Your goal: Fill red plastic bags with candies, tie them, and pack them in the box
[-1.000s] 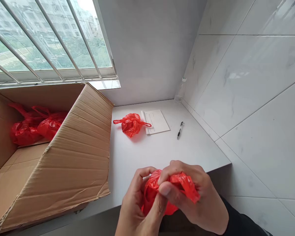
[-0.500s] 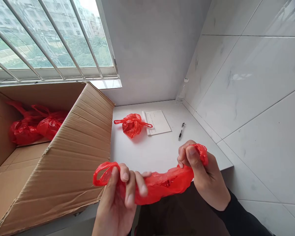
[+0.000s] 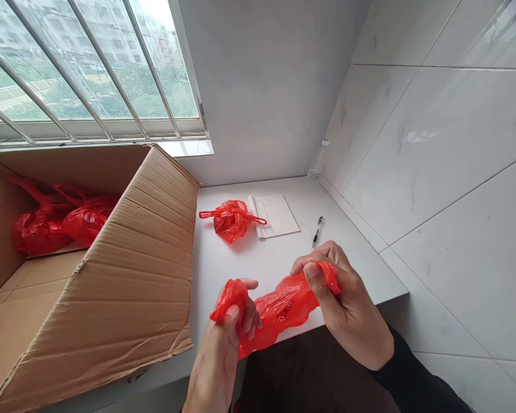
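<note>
A thin red plastic bag (image 3: 279, 312) stretches between my two hands over the table's front edge, with some dark printing on its side. My left hand (image 3: 230, 327) is closed round one end of it, and a bunched handle pokes out above the thumb. The other end is pinched in my right hand (image 3: 341, 292), with a loop of red film showing past the thumb. What the bag holds, if anything, is hidden. Beyond my hands, a filled red bag (image 3: 232, 221) rests on the white table (image 3: 223, 264), its handles sticking out to both sides.
A large open cardboard box (image 3: 124, 275) stands at the left, with red bags (image 3: 86, 221) inside. Partly under the far bag's handle lies a notepad (image 3: 277, 215). A pen (image 3: 317, 232) is right of it; a clear bottle (image 3: 318, 163) stands in the corner by the tiled wall (image 3: 447, 155).
My left hand has moved right and turned, its fingers closing round the bag's end. My right hand has shifted slightly left and down. The bag between them is shorter and more slack.
</note>
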Demonstrator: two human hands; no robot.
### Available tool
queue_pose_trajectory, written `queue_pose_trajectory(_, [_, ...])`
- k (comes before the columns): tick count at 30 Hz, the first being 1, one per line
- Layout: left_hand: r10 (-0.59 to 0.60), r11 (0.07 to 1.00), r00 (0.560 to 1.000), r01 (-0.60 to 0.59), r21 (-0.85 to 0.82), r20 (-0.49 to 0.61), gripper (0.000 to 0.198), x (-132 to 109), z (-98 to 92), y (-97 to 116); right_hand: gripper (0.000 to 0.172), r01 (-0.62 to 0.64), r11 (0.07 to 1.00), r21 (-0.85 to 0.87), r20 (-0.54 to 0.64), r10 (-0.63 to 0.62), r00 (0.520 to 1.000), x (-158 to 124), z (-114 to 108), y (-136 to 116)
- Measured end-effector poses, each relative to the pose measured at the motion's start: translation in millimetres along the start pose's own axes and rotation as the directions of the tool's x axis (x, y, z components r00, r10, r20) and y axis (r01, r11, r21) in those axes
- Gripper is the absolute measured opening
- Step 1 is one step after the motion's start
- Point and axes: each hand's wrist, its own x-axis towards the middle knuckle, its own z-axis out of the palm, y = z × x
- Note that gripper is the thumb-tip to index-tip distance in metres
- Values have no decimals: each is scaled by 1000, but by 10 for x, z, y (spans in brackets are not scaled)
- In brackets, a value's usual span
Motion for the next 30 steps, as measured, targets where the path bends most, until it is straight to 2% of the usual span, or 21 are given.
queue_pose_trajectory(3, [61, 998, 998, -61, 19, 20, 30, 36, -96, -77, 20, -55, 998, -39, 52, 57, 997, -25, -14, 96])
queue_pose_trajectory(7, [103, 995, 995, -103, -16, -3, 30, 65, -156, -142, 33, -88, 995, -44, 167, 94, 981, -92, -24, 254])
queue_pose_trajectory(11, [156, 988, 988, -156, -4, -24, 30, 73, -145, -114, 21, -85, 994, 64, 176, 73, 982, -159, 22, 353])
queue_pose_trajectory(16, [141, 967, 989, -130, 221, -35, 43, 46, -18, -68, 29, -125, 967, 223, 213, 77, 974, -265, 176, 326])
queue_pose_trajectory(18, [148, 941, 989, -133, 311, -25, 46, 27, 61, -86, 22, -110, 954, 277, 229, 46, 972, -288, 252, 289])
queue_pose_trajectory(19, [152, 929, 988, -139, 344, -12, 44, 18, 98, -103, 22, -107, 946, 307, 240, 32, 970, -291, 288, 272])
queue_pose_trajectory(21, [151, 905, 988, -145, 401, 17, 36, -1, 152, -144, 33, -95, 935, 342, 252, 6, 968, -280, 344, 245])
queue_pose_trajectory(24, [164, 850, 985, -169, 499, 55, 29, -27, 162, -189, 19, -51, 946, 319, 189, -10, 982, -249, 381, 242])
queue_pose_trajectory(25, [188, 830, 980, -196, 522, 69, 25, -35, 149, -195, 22, -50, 947, 316, 163, -3, 987, -240, 382, 248])
queue_pose_trajectory(28, [226, 830, 968, -250, 499, 109, 21, -43, 99, -189, 26, -95, 930, 356, 154, 42, 987, -221, 370, 267])
queue_pose_trajectory(30, [152, 900, 982, -186, 395, 115, 28, -33, 78, -178, 27, -125, 917, 378, 191, 55, 980, -214, 362, 267])
